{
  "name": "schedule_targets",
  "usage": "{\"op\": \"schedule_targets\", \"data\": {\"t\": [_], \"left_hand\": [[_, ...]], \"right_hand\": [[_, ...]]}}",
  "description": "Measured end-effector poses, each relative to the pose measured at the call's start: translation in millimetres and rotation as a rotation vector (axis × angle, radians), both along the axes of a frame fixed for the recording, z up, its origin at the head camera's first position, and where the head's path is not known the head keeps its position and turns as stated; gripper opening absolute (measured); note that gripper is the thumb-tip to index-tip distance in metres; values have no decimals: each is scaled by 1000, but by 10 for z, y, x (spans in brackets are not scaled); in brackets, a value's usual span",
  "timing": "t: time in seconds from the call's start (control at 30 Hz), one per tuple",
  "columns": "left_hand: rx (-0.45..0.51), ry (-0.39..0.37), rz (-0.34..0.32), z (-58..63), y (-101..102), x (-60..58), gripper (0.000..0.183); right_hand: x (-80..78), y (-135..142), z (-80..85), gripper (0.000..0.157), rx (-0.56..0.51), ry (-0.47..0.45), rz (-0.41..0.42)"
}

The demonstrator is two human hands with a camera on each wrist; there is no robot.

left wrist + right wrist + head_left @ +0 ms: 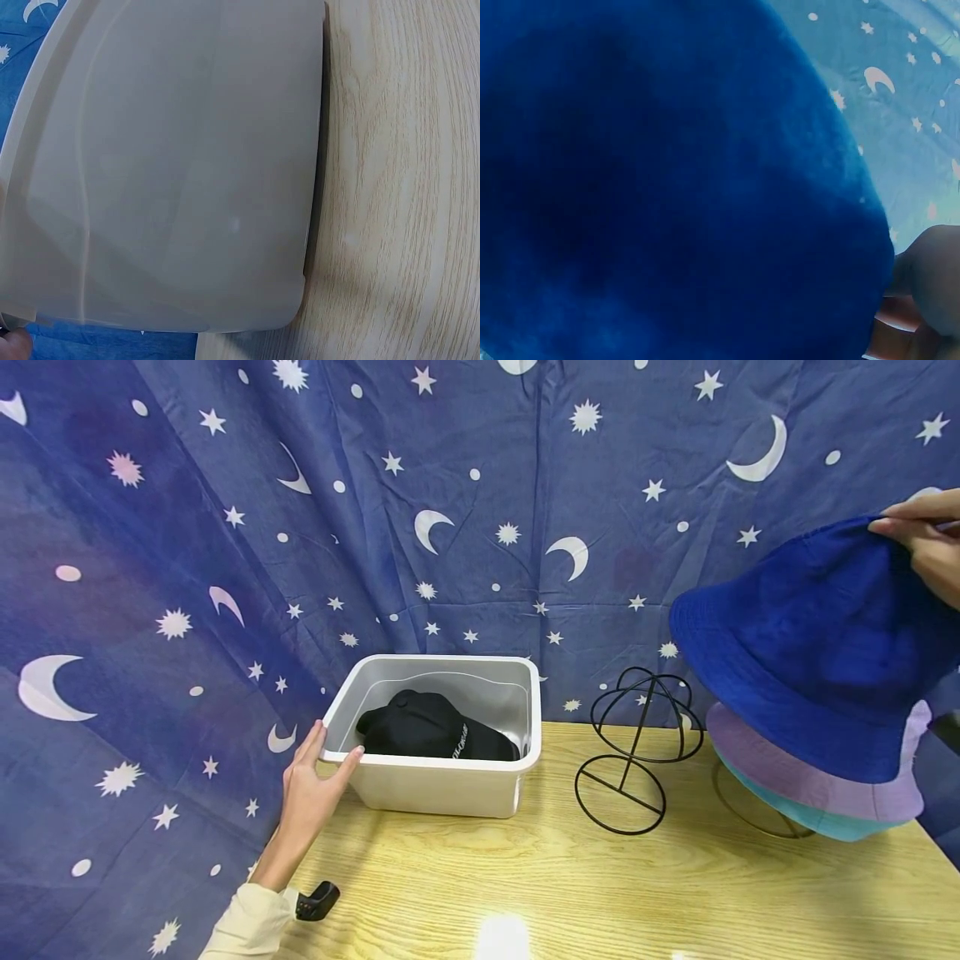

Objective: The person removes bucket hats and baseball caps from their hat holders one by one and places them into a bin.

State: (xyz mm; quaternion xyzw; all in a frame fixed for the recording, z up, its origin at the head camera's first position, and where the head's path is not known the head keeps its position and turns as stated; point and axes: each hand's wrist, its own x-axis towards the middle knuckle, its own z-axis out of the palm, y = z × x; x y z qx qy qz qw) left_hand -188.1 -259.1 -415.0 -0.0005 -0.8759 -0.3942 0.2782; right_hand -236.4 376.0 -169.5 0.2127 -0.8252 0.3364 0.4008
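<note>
At the right of the head view my right hand [926, 539] pinches the crown of a blue bucket hat [810, 643], which hangs with its brim down. That hat fills most of the right wrist view, with the fingers [930, 277] at its edge. Below it, a lavender brim [817, 768] with a teal edge [840, 827] shows, its crown hidden behind the blue hat. My left hand [311, 785] rests on the near left corner of a grey plastic bin [442, 789], fingers and thumb fairly straight along the rim. A black cap [420, 727] with white lettering lies inside.
Between the bin and the hats stands a black wire hat stand [630, 752]. Under the lavender and teal brims part of another stand's round base [783, 831] shows on the wooden table [465, 868]. A blue curtain [480, 510] with moons and stars hangs behind.
</note>
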Motion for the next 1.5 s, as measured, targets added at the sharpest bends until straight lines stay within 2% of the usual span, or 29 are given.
{"op": "schedule_targets", "data": {"t": [0.1,0.2,0.3,0.43,0.67,0.83,0.93,1.13,1.3,1.5], "left_hand": [[3,-3,-4,2,1,4,74],[2,-3,-4,2,4,9,74],[-4,3,-3,-1,1,9,74],[-12,16,0,-13,-11,-5,74],[-12,22,6,-25,-16,-16,73],[-10,23,3,-20,-9,-14,74],[-9,24,2,-21,-11,-14,74],[-5,34,0,-21,-14,-7,75],[-5,34,0,-12,-14,-8,76],[3,14,-6,-9,-20,-16,76]], "right_hand": [[182,-341,125,46,-28,-53,-154],[247,-522,211,50,-39,-49,-121],[270,-636,268,59,-1,-30,-106],[296,-759,338,63,43,-13,-81],[360,-933,432,52,115,-18,-137],[385,-1056,480,12,181,-7,-179],[387,-1121,518,23,229,-21,-213],[367,-1251,561,24,328,-24,-260],[354,-1384,589,24,337,40,-192],[400,-1642,609,21,390,43,-147]]}}
